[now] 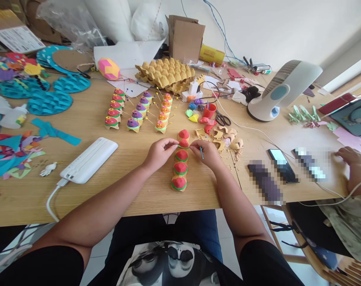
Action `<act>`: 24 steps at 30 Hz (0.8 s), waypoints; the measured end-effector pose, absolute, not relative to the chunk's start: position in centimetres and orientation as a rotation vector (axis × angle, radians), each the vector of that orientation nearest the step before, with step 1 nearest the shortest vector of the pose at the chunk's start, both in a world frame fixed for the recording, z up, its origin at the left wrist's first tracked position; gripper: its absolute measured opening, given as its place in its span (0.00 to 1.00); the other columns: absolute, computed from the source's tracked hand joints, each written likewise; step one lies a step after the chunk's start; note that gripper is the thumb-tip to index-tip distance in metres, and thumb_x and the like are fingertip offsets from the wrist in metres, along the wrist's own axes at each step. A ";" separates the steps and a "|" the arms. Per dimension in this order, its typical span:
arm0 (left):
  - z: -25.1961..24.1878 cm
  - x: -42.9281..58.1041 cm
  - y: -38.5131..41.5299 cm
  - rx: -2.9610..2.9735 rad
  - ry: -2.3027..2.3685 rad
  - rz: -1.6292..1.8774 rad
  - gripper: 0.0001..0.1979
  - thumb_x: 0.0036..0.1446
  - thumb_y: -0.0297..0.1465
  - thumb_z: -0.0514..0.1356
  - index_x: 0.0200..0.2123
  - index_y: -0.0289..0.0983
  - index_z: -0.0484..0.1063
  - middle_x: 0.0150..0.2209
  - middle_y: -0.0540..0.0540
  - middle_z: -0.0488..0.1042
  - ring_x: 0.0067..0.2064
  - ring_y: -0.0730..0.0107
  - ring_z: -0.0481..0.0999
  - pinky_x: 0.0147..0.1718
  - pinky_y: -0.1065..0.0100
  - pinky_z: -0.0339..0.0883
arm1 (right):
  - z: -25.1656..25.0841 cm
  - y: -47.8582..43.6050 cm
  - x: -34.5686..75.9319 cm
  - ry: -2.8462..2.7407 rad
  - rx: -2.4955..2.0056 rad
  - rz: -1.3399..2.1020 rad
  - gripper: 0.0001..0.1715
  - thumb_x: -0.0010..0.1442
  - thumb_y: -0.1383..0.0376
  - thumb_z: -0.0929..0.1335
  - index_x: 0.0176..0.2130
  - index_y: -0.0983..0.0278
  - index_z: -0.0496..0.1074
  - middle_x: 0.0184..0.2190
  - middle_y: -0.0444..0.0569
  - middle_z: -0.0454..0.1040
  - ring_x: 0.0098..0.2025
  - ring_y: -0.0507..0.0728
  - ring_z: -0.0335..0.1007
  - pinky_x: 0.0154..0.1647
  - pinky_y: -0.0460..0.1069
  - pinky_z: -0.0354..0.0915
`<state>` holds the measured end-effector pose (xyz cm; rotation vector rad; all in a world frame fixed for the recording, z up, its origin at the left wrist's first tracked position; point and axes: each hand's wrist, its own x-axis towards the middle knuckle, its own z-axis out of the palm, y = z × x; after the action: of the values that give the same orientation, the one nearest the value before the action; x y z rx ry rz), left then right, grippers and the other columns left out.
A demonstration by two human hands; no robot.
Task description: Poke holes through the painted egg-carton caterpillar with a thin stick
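Observation:
A strip of egg-carton cups (pixel 180 169) lies lengthwise in front of me, its bumps covered in red clay with green bands around them. My left hand (pixel 161 153) is closed in a pinch at the left side of the second bump from the far end, on the end of a thin green clay band (pixel 184 146). On the opposite side, my right hand (pixel 208 154) has its fingertips pressed together by the same band. A thin blue stick (pixel 201 153) pokes out from the right fingers; its tip is hidden.
Three decorated carton strips with pins, one red (pixel 116 107), one purple (pixel 138 112) and one orange (pixel 165 113), stand behind. Carton scraps (pixel 223 139), scissors (pixel 222 119) and a fan (pixel 283 91) lie rightward. A power bank (pixel 89 160) is left. Another person's hand (pixel 351 155) rests far right.

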<state>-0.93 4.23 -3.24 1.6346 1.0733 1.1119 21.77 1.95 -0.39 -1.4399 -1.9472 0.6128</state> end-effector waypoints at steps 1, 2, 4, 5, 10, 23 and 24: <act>-3.3 -0.9 4.2 1.645 1.070 1.110 0.12 0.59 0.39 0.65 0.41 0.37 0.80 0.40 0.43 0.83 0.41 0.62 0.81 0.45 0.63 0.74 | -0.4 2.0 21.8 -1.957 -1.439 0.605 0.10 0.64 0.61 0.70 0.39 0.63 0.81 0.26 0.46 0.76 0.28 0.53 0.65 0.32 0.48 0.58; -3.3 -0.9 4.2 1.656 1.067 1.109 0.12 0.59 0.38 0.65 0.41 0.37 0.80 0.40 0.43 0.83 0.41 0.62 0.81 0.45 0.63 0.74 | -0.4 2.0 21.8 -1.965 -1.439 0.599 0.10 0.64 0.62 0.69 0.39 0.63 0.81 0.27 0.46 0.76 0.28 0.53 0.66 0.32 0.48 0.58; -3.5 -0.9 4.3 1.673 1.066 1.108 0.11 0.59 0.37 0.65 0.41 0.38 0.81 0.41 0.43 0.83 0.41 0.62 0.81 0.44 0.62 0.74 | -0.4 1.9 21.8 -1.974 -1.446 0.591 0.09 0.64 0.63 0.69 0.39 0.63 0.81 0.27 0.46 0.77 0.29 0.53 0.66 0.32 0.48 0.58; -3.6 -1.0 4.3 1.681 1.067 1.109 0.11 0.59 0.37 0.65 0.41 0.38 0.81 0.41 0.43 0.83 0.41 0.62 0.81 0.44 0.62 0.75 | -0.4 1.9 21.8 -1.976 -1.451 0.588 0.09 0.64 0.63 0.69 0.39 0.63 0.81 0.27 0.46 0.77 0.29 0.53 0.66 0.33 0.48 0.58; -3.8 -1.0 4.4 1.710 1.080 1.112 0.11 0.59 0.36 0.64 0.41 0.38 0.81 0.41 0.43 0.84 0.41 0.62 0.82 0.44 0.62 0.75 | -0.3 2.0 21.7 -1.997 -1.460 0.584 0.08 0.64 0.64 0.70 0.39 0.63 0.81 0.28 0.46 0.77 0.29 0.53 0.66 0.33 0.48 0.58; -3.8 -1.0 4.4 1.715 1.093 1.078 0.09 0.58 0.33 0.64 0.41 0.38 0.79 0.38 0.46 0.83 0.39 0.64 0.81 0.42 0.64 0.76 | 0.1 1.8 21.6 -2.045 -1.516 0.576 0.08 0.64 0.65 0.70 0.39 0.63 0.81 0.29 0.46 0.78 0.30 0.52 0.66 0.34 0.47 0.58; -3.8 -1.0 4.4 1.712 1.097 1.080 0.08 0.58 0.33 0.64 0.40 0.38 0.79 0.37 0.46 0.83 0.39 0.65 0.81 0.41 0.65 0.76 | 0.1 1.8 21.5 -2.046 -1.518 0.574 0.08 0.64 0.65 0.70 0.39 0.63 0.81 0.29 0.46 0.78 0.30 0.52 0.66 0.34 0.47 0.58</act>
<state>-0.97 4.36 -3.80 1.7124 1.0973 1.0795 21.54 1.78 0.06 -1.5180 -2.0461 0.5741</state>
